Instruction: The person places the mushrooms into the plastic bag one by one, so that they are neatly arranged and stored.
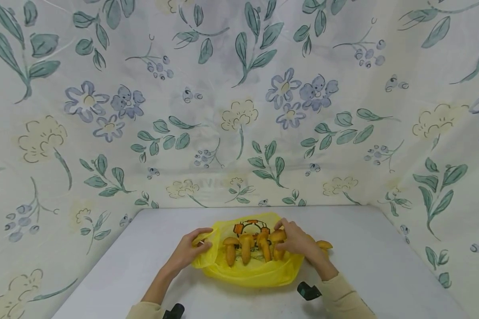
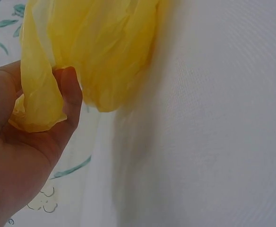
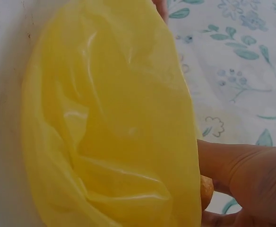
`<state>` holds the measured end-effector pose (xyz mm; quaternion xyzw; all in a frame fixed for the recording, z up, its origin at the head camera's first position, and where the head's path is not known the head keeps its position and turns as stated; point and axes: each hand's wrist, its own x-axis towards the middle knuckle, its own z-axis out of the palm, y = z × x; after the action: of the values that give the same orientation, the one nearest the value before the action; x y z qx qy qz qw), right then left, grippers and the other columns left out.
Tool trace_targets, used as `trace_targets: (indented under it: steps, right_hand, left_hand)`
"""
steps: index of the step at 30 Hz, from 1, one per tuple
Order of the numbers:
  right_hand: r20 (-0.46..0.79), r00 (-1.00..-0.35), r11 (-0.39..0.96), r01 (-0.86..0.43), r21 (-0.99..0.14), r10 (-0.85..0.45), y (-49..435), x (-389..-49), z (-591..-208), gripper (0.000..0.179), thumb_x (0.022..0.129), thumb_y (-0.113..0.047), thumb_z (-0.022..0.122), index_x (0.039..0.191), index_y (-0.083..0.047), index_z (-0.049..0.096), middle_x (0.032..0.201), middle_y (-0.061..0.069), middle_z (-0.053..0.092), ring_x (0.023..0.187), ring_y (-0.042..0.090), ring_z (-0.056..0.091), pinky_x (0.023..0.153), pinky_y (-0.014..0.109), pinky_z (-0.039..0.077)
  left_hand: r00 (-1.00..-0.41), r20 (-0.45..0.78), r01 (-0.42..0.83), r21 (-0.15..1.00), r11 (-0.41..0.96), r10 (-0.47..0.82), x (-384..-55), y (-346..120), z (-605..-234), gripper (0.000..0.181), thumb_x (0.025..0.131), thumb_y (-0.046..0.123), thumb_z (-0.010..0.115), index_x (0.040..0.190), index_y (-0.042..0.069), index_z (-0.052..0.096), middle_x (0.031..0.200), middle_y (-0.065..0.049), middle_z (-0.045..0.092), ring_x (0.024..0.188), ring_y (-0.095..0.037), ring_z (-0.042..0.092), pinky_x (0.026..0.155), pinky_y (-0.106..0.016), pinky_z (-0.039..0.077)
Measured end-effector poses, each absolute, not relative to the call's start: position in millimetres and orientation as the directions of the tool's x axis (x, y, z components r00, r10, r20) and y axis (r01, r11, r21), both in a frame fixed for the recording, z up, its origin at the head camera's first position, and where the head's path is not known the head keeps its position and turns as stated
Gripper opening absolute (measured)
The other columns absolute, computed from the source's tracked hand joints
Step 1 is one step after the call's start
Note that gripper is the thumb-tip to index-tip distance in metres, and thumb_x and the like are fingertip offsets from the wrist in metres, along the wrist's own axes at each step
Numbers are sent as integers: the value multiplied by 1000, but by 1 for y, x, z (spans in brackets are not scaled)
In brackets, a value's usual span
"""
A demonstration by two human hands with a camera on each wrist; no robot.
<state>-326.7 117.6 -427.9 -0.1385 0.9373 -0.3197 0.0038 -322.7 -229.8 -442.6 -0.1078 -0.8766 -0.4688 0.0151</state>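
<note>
The left hand [image 1: 186,251] pinches the edge of a crinkled, see-through yellow plastic bag [image 1: 255,277] with orange-and-black print, lying on the white surface [image 1: 111,283]; holding that edge raised and steady should stop the film folding in. The right hand [image 1: 297,240], thumb and fingers around a brown, round-capped mushroom [image 1: 278,235], would do best to settle it gently beside the three similar brown mushrooms [image 1: 245,250] to its left. All four seem to lie within the bag's opening, over the print; another brown mushroom [image 1: 324,245] sits outside, to the right
</note>
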Motion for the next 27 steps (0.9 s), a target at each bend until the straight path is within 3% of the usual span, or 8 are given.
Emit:
trace_targets:
  steps: [15,27]
  right_hand:
    - [27,-965,760,-221,-612,-259,120,-328,-428,43,79,-15,80,114,-15,54,108,11,56,94,23,55,77,41,48]
    - [89,-960,715,-259,-649,-267,126,-326,-421,41,82,-12,78,117,-11,55,116,19,55,97,26,58,80,41,52]
  left_hand:
    - [-975,125,205,822,531,184,-323,-229,-443,43,92,21,68,133,14,58,130,-13,60,89,-16,56,72,-19,50]
    - [-975,119,203,826,526,190,-323,-230,-443,44,92,24,68,134,15,58,129,-12,60,89,-16,56,73,-20,49]
